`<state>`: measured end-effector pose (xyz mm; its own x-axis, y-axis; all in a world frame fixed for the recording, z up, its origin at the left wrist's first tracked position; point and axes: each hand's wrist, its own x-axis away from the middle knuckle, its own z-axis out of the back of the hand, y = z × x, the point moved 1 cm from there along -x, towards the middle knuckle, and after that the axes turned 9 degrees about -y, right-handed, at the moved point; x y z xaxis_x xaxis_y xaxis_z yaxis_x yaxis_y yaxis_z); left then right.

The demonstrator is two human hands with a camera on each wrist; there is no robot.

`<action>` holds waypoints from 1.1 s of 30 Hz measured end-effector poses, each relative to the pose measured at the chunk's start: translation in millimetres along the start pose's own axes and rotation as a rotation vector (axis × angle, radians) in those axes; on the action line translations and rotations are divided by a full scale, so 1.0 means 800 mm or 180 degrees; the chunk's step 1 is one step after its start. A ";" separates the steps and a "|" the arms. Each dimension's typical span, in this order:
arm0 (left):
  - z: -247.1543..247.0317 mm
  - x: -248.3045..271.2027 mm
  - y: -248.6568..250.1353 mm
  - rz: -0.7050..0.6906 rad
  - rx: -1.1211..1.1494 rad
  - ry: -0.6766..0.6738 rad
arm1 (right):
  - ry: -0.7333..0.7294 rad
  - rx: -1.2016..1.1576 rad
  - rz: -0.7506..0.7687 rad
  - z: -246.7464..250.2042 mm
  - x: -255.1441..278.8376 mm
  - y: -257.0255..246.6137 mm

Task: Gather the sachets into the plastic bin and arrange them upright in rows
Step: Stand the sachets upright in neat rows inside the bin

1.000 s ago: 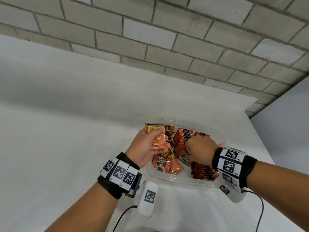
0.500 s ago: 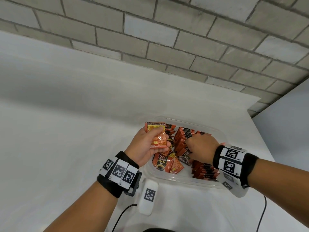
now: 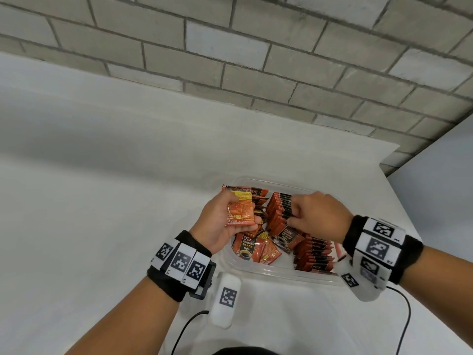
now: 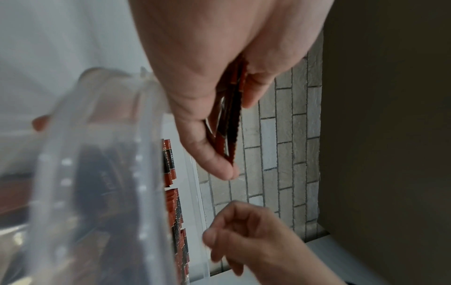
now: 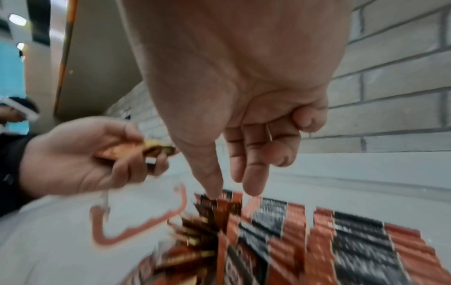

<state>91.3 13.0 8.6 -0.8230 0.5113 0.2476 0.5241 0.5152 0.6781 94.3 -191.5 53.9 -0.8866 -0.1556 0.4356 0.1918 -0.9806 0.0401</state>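
Left hand (image 3: 225, 224) grips a sachet stack (image 3: 240, 208) mid-frame; your right hand (image 3: 320, 216), fingers extended, should part the upright row (image 3: 280, 208) before inserting.

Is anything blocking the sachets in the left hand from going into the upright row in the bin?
Yes: the right hand sits on the upright row, between it and the held sachets in the left hand.
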 end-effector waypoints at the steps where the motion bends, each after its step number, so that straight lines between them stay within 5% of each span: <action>1: -0.001 0.001 0.000 0.0022 -0.0033 -0.0001 | 0.0083 -0.0343 0.0036 0.005 0.003 0.004; 9: -0.030 0.001 0.006 -0.0024 -0.0742 -0.0274 | 0.0638 -0.2501 0.0582 0.027 0.036 -0.017; 13: -0.040 -0.001 0.004 -0.0071 -0.1003 -0.0363 | 0.0896 -0.2500 0.0719 0.023 0.043 -0.024; 20: -0.050 -0.005 -0.002 -0.0043 -0.0471 -0.0351 | 0.2170 -0.2390 0.0743 0.018 0.060 -0.014; 26: -0.056 -0.007 -0.007 -0.0241 -0.0603 -0.0465 | 0.1707 -0.1941 0.1161 -0.019 0.062 -0.020; 33: -0.051 -0.010 -0.011 -0.0189 -0.0811 -0.0286 | 0.1898 -0.1983 0.0535 0.003 0.060 -0.007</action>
<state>84.2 -24.2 28.8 -0.8219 0.5502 0.1475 0.3941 0.3623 0.8447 51.4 -193.4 76.7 -0.9728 -0.1693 -0.1579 0.2293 -0.7988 -0.5562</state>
